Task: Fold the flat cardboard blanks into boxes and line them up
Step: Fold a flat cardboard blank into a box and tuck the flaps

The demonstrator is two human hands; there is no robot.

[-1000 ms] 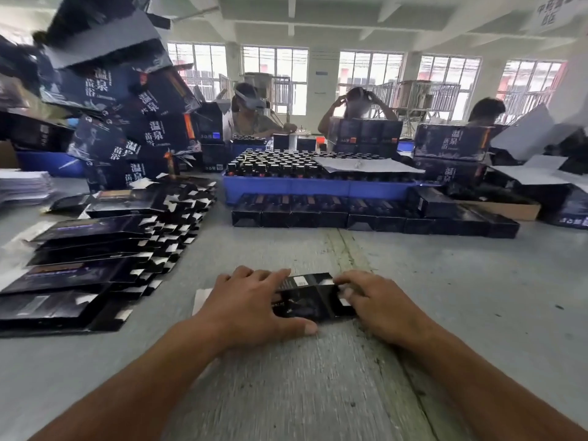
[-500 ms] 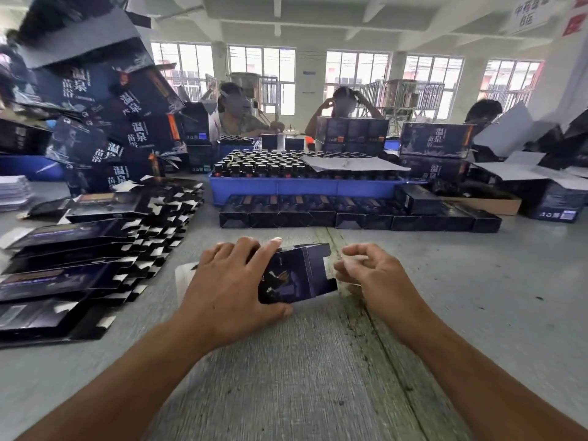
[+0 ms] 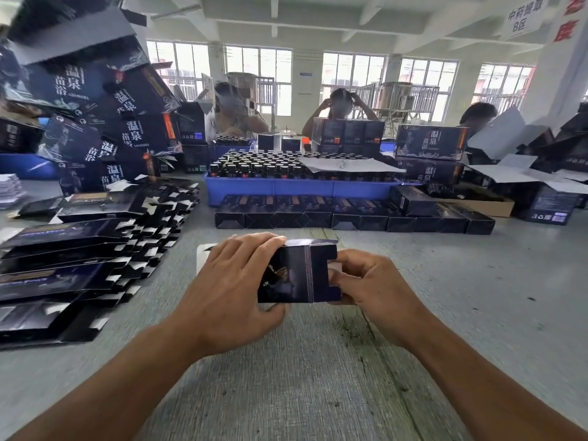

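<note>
We cannot see the box's (image 3: 299, 273) left end: the left hand (image 3: 235, 291) covers it, fingers curled over the top edge, thumb under the bottom edge, so this hand grasps it. The right end is partly hidden by the right hand (image 3: 372, 281), whose fingertips pinch at the end flap; how far the flap is tucked we cannot tell. The print on the front face is too blurred to read.

The box sits at centre frame, held just above the table (image 3: 318, 377). Its long axis runs 9 to 3 o'clock, open end toward 3. It is dark glossy card, rectangular, with a pale crease line across the front.

At 9 o'clock lie stacks of flat blanks (image 3: 79, 265), dark card with white notched tabs; the lowest ones are cut off by the frame edge. At 12 o'clock a row of finished boxes (image 3: 350, 214) stands side by side, before a blue plastic tray (image 3: 296, 189) of small dark bottles (image 3: 254, 167). The table surface is grey, scuffed and grainy.
</note>
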